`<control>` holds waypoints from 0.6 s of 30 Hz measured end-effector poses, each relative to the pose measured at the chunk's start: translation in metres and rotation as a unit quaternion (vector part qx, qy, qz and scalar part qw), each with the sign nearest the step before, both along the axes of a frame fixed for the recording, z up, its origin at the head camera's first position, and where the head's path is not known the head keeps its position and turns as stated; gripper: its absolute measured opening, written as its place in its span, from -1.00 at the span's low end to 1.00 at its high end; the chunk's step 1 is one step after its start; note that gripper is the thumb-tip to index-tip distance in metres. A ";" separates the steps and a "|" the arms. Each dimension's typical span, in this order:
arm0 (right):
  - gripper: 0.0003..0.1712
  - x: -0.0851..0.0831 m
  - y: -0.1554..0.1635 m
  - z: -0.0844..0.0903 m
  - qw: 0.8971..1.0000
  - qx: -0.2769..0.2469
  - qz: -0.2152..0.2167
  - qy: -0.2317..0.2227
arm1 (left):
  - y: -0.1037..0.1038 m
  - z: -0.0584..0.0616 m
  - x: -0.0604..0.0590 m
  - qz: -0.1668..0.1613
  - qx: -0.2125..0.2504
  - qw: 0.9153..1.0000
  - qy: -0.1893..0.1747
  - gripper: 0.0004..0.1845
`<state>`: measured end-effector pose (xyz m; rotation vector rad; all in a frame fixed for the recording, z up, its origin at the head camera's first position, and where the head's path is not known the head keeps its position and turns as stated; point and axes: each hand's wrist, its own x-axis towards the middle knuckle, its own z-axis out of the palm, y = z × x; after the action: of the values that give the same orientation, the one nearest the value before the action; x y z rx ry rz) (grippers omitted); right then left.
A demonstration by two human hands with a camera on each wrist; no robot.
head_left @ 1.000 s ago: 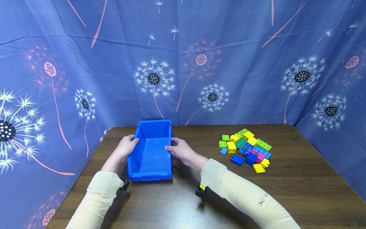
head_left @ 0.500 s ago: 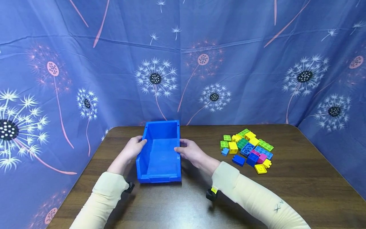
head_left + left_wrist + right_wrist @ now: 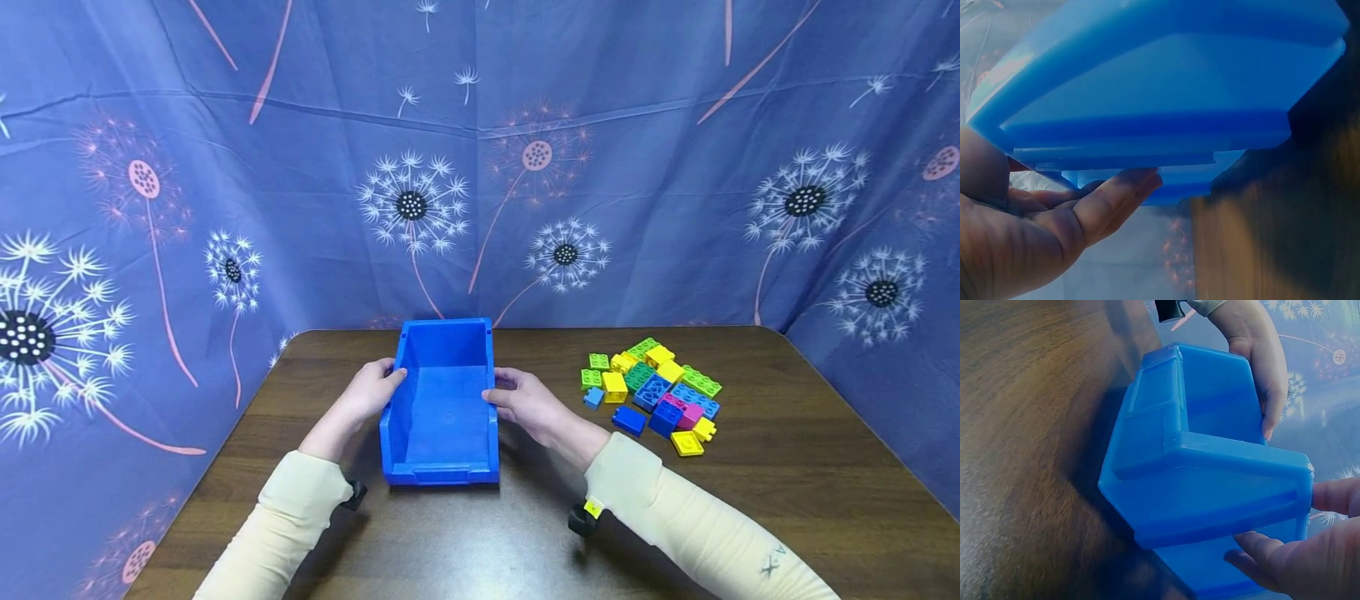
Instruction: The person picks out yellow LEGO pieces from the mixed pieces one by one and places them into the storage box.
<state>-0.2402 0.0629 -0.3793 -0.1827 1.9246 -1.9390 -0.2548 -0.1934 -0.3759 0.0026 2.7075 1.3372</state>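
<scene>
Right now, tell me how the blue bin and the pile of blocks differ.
The blue bin is one large open container, empty inside; the pile of blocks is many small pieces in green, yellow, blue and pink. The left hand and right hand hold the bin's sides; the blocks lie untouched. Both are on the table.

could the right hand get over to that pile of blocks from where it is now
Probably yes: the right hand grips the blue bin, and only bare table shows between it and the pile of blocks.
</scene>
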 end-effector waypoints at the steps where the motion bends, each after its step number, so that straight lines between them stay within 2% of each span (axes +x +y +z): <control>1: -0.33 0.001 0.002 0.000 1.000 -0.001 -0.001 0.001 | 0.002 0.000 0.001 -0.003 0.000 1.000 0.000 -0.47; 18: -0.33 0.014 0.036 0.001 0.999 0.033 -0.007 -0.002 | 0.030 -0.002 0.008 -0.025 0.000 0.999 0.021 -0.48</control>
<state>-0.2263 0.0992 -0.3780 -0.1462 1.9888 -1.8803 -0.2465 -0.1630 -0.3779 0.0996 2.7228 1.3378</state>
